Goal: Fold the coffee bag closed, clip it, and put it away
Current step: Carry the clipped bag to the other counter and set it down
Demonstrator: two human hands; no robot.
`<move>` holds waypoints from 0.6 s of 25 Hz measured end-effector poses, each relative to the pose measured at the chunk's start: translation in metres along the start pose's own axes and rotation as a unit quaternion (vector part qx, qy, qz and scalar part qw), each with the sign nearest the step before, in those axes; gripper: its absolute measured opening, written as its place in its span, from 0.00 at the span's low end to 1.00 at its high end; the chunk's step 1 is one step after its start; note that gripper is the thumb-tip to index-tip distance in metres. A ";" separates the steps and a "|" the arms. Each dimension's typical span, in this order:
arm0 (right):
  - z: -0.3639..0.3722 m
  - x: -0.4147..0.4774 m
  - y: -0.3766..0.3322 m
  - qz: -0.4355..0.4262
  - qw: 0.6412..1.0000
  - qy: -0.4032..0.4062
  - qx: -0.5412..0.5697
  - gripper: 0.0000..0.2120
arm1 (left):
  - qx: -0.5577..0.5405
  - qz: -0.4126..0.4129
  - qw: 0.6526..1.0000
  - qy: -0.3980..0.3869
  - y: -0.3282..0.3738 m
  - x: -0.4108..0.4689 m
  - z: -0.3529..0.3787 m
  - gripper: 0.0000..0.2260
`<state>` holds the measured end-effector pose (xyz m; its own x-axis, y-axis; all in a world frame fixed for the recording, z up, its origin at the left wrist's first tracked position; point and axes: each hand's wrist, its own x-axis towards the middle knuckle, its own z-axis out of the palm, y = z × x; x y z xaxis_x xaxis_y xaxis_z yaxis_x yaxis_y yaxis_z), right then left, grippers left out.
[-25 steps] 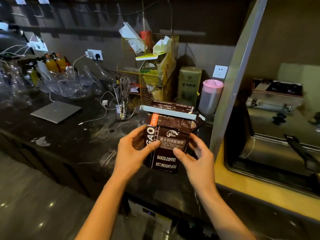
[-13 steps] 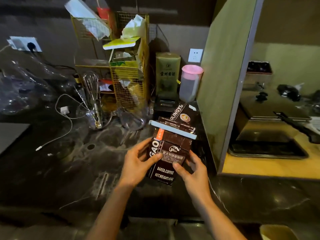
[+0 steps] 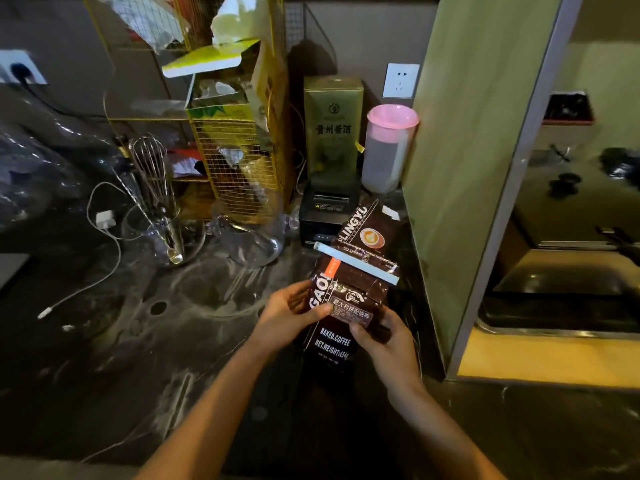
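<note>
A dark brown coffee bag [image 3: 349, 299] with white lettering stands tilted on the black counter [image 3: 145, 341], near a green partition. Its top is folded over, and a long pale blue clip [image 3: 356, 263] is clamped across the fold. My left hand [image 3: 291, 313] grips the bag's left side, thumb on the front label. My right hand [image 3: 384, 337] holds the lower right side, thumb on the front. Behind the bag, a second brown coffee bag [image 3: 369, 230] leans against a black device.
A green partition panel [image 3: 464, 161] rises right of the bag. Behind stand a black device [image 3: 325, 209], a gold box [image 3: 332, 129], a pink-lidded jar [image 3: 388, 147], a yellow wire rack [image 3: 239, 140], glass vessels with a whisk [image 3: 152, 181] and a white cable [image 3: 97, 237].
The bag, held in both hands, has moved farther back and right toward the partition and the second bag. The view has shifted right and closer.
</note>
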<state>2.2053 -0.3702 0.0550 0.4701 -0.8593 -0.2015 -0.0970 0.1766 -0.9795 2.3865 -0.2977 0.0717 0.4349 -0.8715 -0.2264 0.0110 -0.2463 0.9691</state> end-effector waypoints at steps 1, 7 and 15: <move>-0.002 0.007 0.003 0.009 1.000 0.004 -0.001 0.23 | 0.018 -0.005 1.000 -0.017 0.001 0.007 0.001 0.23; 0.008 0.042 0.001 0.037 0.999 0.022 -0.004 0.17 | 0.132 0.035 0.990 -0.029 0.000 0.056 -0.012 0.15; 0.025 0.080 0.007 0.012 0.996 0.064 -0.065 0.14 | 0.158 0.005 0.984 -0.084 -0.021 0.113 -0.037 0.29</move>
<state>2.2643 -0.4257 0.0323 0.3504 -0.9115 -0.2153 -0.2243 0.1415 -0.9642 2.4692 -0.3754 0.0293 0.2791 -0.9258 -0.2550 -0.2853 -0.3335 0.8986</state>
